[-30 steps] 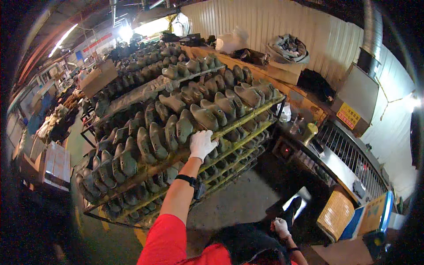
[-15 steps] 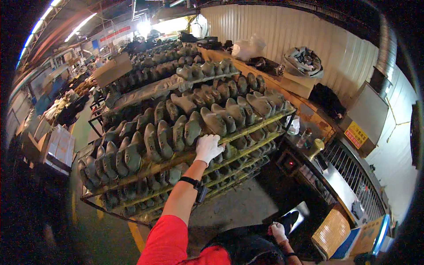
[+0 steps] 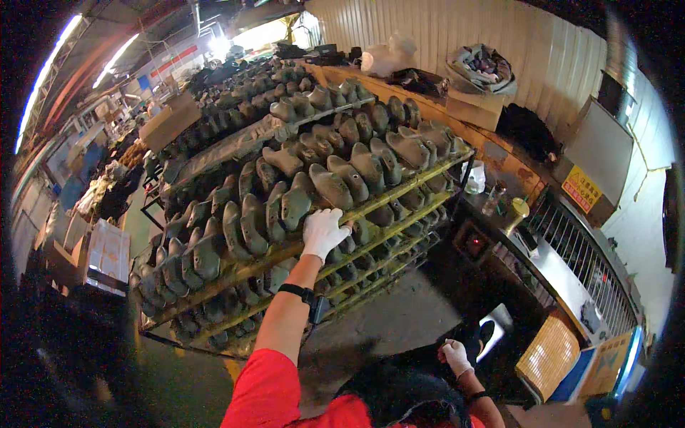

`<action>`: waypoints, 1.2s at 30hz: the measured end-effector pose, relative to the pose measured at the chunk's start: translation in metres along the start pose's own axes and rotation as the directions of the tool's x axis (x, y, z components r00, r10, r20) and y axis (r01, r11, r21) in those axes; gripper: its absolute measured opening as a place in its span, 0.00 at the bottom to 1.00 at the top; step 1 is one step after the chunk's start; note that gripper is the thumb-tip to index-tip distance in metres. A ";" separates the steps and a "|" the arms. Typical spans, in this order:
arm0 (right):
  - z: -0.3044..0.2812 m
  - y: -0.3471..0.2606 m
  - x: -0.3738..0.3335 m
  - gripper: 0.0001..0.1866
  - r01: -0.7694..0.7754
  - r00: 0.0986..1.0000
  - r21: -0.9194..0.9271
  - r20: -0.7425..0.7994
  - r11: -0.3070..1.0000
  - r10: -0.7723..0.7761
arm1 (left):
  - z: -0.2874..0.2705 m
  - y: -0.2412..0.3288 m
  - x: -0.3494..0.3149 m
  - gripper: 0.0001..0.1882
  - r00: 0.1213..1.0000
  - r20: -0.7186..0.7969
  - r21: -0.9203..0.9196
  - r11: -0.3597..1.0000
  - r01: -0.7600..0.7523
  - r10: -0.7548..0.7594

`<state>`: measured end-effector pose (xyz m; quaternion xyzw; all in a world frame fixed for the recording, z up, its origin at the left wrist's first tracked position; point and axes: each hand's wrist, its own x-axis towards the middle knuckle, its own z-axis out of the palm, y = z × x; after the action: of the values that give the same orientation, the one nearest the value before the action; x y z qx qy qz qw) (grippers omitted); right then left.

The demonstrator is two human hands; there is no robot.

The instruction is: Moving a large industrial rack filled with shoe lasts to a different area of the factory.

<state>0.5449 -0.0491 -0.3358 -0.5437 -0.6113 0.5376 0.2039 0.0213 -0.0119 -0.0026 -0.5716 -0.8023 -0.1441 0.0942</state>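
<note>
My left hand point(image 3: 325, 232), in a white glove, reaches out to the rack's upper front rail point(image 3: 378, 200). Its fingers are closed over that rail, just under a row of grey-green shoe lasts point(image 3: 330, 184). The palm hides the part of the rail it covers. My right hand point(image 3: 454, 355), also gloved, is low at the right, away from the rack, with its fingers curled. Whether anything is inside that fist cannot be made out. Near it lies a dark rounded shape against a bright white piece point(image 3: 499, 329).
More racks of lasts stretch back to the left. Along the right runs a workbench point(image 3: 560, 279) with a bottle and a metal grille point(image 3: 581, 274). A woven yellow panel point(image 3: 548, 354) stands at lower right, cardboard boxes point(image 3: 107, 253) at far left.
The view has shifted a little, so the rack sits slightly further left. My left hand stays on the rail. My right hand has risen slightly, still curled.
</note>
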 end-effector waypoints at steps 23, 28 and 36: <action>0.019 -0.063 -0.081 0.10 -0.268 0.960 0.145 -0.039 0.953 0.276 | 0.004 -0.002 0.001 0.24 0.997 0.000 0.130 0.988 -0.078 0.079; 0.025 -0.054 -0.088 0.12 -0.278 0.957 0.156 -0.035 0.948 0.287 | 0.001 -0.002 0.001 0.25 0.996 0.019 0.142 0.986 -0.087 0.085; 0.031 -0.061 -0.086 0.12 -0.221 0.974 0.115 -0.029 0.969 0.226 | 0.001 -0.004 0.000 0.25 0.997 -0.030 0.070 0.995 -0.072 0.074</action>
<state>0.5199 -0.1285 -0.2635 -0.6079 -0.5111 0.5789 0.1846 0.0173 -0.0125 -0.0038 -0.5946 -0.7836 -0.1222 0.1321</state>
